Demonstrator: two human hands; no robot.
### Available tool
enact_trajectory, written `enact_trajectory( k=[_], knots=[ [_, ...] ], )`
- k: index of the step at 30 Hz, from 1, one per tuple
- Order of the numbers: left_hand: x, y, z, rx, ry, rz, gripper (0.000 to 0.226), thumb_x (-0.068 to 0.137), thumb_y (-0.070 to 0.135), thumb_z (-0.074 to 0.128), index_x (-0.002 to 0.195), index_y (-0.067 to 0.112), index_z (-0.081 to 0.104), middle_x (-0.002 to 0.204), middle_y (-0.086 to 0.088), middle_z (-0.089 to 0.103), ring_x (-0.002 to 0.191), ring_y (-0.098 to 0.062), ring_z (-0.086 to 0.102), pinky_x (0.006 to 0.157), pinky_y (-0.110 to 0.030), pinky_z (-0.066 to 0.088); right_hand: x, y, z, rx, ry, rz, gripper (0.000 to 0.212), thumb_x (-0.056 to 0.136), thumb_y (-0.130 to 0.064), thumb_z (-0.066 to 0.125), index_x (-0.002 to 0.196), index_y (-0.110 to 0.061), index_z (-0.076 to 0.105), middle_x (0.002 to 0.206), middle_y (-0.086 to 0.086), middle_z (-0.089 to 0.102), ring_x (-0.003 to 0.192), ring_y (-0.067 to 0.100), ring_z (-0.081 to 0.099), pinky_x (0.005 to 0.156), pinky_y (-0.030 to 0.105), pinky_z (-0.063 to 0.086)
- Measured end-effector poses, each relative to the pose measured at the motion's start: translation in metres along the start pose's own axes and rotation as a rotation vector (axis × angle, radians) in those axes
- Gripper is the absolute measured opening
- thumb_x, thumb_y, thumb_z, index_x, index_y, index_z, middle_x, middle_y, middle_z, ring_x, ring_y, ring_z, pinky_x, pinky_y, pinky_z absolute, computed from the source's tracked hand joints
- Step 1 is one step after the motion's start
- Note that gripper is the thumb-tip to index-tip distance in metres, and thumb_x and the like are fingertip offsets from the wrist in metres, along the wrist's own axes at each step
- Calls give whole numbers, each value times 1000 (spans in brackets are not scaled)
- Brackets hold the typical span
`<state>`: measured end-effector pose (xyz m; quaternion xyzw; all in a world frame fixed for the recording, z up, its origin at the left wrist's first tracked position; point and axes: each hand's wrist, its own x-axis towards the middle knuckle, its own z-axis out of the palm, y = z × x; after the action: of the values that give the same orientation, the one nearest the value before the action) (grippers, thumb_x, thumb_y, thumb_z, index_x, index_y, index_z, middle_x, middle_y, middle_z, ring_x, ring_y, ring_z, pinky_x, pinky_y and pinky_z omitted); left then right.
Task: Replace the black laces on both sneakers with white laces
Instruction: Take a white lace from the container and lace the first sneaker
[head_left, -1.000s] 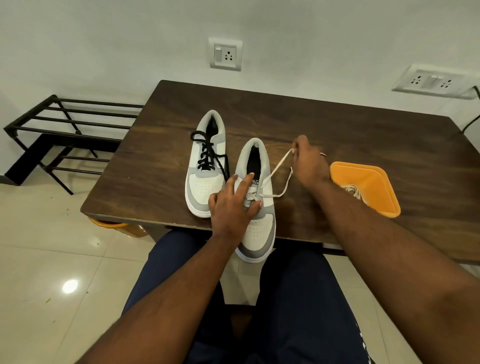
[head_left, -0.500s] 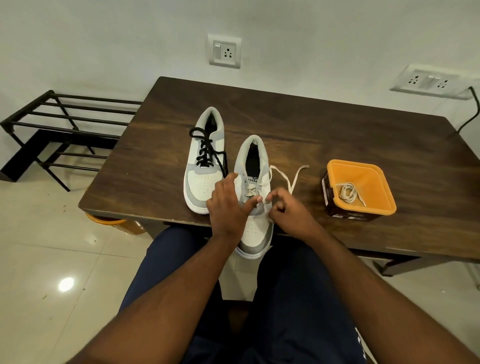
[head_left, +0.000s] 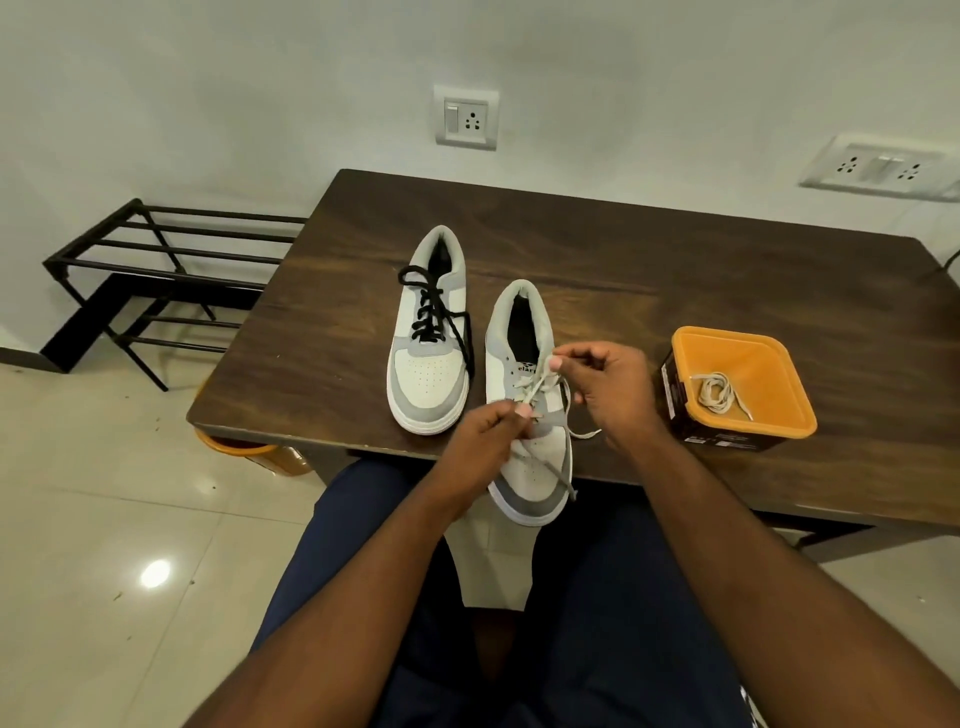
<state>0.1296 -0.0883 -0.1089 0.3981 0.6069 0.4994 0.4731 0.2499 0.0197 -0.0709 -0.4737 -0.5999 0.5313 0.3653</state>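
Note:
Two white-and-grey sneakers stand on the dark wooden table (head_left: 675, 280). The left sneaker (head_left: 428, 364) carries a loose black lace (head_left: 434, 312). The right sneaker (head_left: 530, 457) overhangs the table's front edge and has a white lace (head_left: 537, 387) threaded through its lower eyelets. My left hand (head_left: 485, 431) pinches that lace low over the eyelets. My right hand (head_left: 608, 387) pinches the same lace higher up, near the tongue. One free lace end trails over the toe, another lies on the table beside my right wrist.
An orange-rimmed dark tub (head_left: 737, 387) at the right holds a coiled white lace (head_left: 719, 392). A black metal rack (head_left: 156, 280) stands on the tiled floor to the left. An orange bin (head_left: 260, 452) sits under the table's left corner. My knees are under the front edge.
My right hand has risen from the shoe's lower right side to the tongue, pulling the lace up. My left hand has shifted from resting on the shoe to pinching the lace.

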Motion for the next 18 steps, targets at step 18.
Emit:
enact_trajectory(
  k=[18],
  knots=[
    [30,21,-44,162,215,119,7,90,14,68,91,11,74,62,15,63,51,6,52,59,-12,43,-2,18,-27,-242,82,-55,14,85,-7,69,91,-19,73,80,-4,70,63,-4,59,64,19,47]
  ],
)
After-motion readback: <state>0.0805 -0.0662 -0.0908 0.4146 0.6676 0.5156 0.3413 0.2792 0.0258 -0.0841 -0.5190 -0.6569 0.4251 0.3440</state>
